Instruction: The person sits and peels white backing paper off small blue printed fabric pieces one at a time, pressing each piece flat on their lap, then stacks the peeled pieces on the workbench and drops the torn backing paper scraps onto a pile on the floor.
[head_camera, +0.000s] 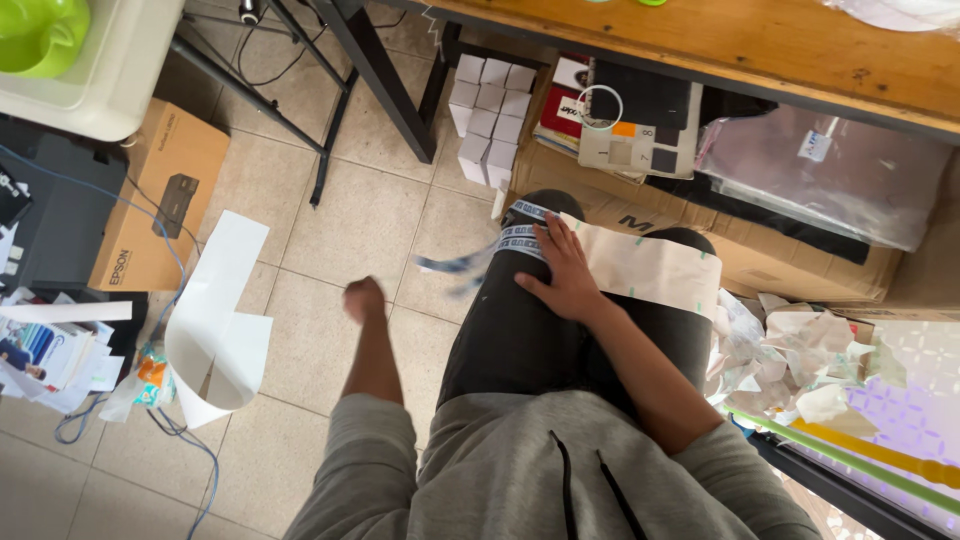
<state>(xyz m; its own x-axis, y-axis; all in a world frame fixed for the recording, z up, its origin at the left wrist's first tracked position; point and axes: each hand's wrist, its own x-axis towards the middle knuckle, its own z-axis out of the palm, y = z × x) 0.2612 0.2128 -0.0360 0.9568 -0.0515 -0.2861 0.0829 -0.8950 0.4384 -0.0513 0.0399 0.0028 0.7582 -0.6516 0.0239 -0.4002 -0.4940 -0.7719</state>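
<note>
A beige paper sheet (650, 268) with small green marks along its edges lies across my knees in dark trousers. A patterned blue-and-white strip (520, 236) wraps over its left end, and its loose tail (452, 265) hangs blurred to the left over the floor. My right hand (565, 272) lies flat on the sheet and the strip, fingers spread, pressing them against my knee. My left hand (363, 298) is a closed fist out to the left above the tiled floor. It is slightly blurred, a short way from the strip's tail, with nothing visible in it.
A wooden table (760, 45) runs along the top, with small white boxes (490, 115), booklets and a long cardboard box (800, 265) under it. Crumpled paper (800, 350) and a green rod (850, 465) lie right. White sheets (215, 320), cables and a brown carton (160, 195) are left.
</note>
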